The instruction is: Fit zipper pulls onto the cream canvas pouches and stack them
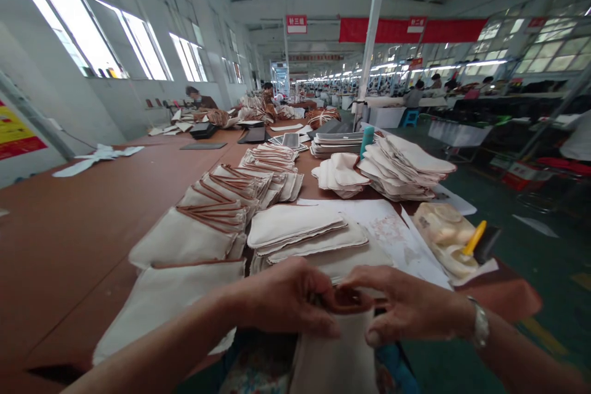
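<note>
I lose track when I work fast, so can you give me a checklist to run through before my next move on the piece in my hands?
1. Left hand on the cream piece: ok.
2. Right hand on it too: ok.
3. Brown edge lying flat: not ok, it curves open between the hands.
4. Lower end of the piece hanging free: cannot tell, it runs out of the picture.
5. Nearest cream stack squared up: not ok, its layers are offset.
6. Yellow handle apart from both hands: ok.

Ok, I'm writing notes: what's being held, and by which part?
The left grip and right grip hold a flat cream fabric piece by its brown-edged upper end.
</note>
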`<move>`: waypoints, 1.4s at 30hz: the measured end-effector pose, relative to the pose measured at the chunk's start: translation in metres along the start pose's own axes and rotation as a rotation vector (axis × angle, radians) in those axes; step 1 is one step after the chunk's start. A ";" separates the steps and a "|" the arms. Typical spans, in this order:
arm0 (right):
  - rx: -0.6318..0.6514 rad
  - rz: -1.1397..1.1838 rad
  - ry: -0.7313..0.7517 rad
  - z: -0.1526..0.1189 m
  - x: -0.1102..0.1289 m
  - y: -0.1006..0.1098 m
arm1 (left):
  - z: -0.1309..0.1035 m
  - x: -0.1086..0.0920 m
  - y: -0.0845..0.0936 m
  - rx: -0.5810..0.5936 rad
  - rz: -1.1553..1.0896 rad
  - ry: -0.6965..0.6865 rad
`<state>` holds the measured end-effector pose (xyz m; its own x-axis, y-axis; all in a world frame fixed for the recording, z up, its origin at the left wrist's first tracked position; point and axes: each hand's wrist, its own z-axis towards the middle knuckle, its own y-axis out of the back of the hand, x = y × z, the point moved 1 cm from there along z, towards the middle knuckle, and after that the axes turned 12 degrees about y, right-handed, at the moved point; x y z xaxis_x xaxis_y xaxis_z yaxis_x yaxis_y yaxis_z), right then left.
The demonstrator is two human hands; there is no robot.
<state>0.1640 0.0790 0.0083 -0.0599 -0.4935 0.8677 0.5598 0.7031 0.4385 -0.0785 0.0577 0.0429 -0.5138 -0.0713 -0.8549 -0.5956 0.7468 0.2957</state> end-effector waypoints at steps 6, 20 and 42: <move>-0.061 0.185 0.063 0.014 0.013 -0.029 | 0.004 -0.012 -0.006 0.038 -0.187 0.119; -0.036 0.081 -0.004 -0.005 0.019 -0.016 | 0.008 -0.004 -0.032 0.092 -0.318 0.003; -0.340 0.241 -0.157 -0.012 0.013 -0.045 | 0.007 -0.010 -0.044 -0.233 0.218 -0.015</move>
<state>0.1477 0.0345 -0.0027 -0.0043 -0.2339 0.9723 0.8116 0.5672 0.1400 -0.0431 0.0297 0.0351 -0.6365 0.0850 -0.7666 -0.5989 0.5717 0.5607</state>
